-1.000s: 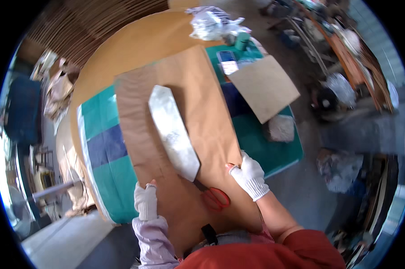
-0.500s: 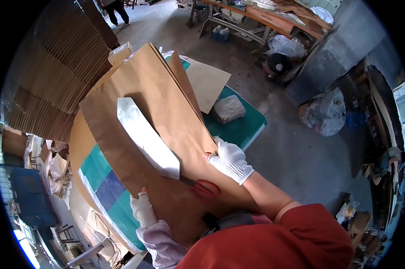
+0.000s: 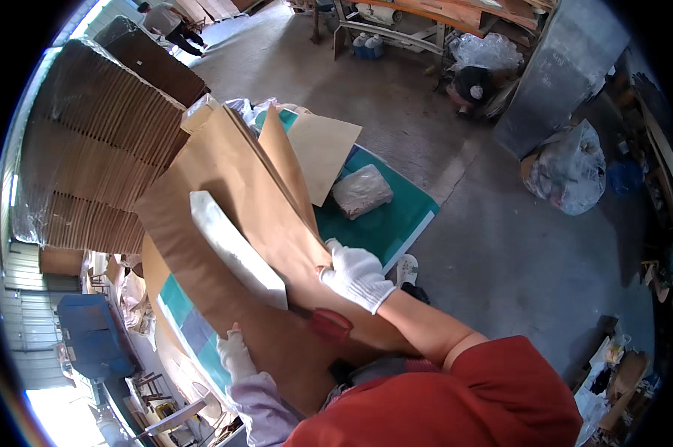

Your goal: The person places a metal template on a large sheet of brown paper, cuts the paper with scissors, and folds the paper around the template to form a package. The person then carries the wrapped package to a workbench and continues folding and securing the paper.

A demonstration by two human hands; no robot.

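Large brown kraft paper sheets point(image 3: 180, 171) slope up and away from my body over the table. My right hand point(image 3: 355, 276), in a white knit glove with bare fingertips, grips their right edge. At the lower left edge, my left hand point(image 3: 236, 354) wears a similar glove, its thumb on top of the paper and the other fingers mostly hidden. A long white strip point(image 3: 236, 246) with a pointed far end lies on the brown paper between my hands. Red-handled scissors point(image 3: 330, 325) rest close to my waist, their blades not clearly visible.
The green tabletop point(image 3: 396, 216) carries a wrapped pale block point(image 3: 362, 191) and a beige sheet point(image 3: 321, 153). Stacked cardboard point(image 3: 98, 149) rises at left. A person point(image 3: 172, 26) is at the far left; a workbench point(image 3: 426, 15) stands behind. Plastic bags point(image 3: 571, 171) sit at right.
The view has shifted, showing more of the cardboard stack and the distant person. The white strip looks narrower. Both hands keep their holds on the paper's edges.
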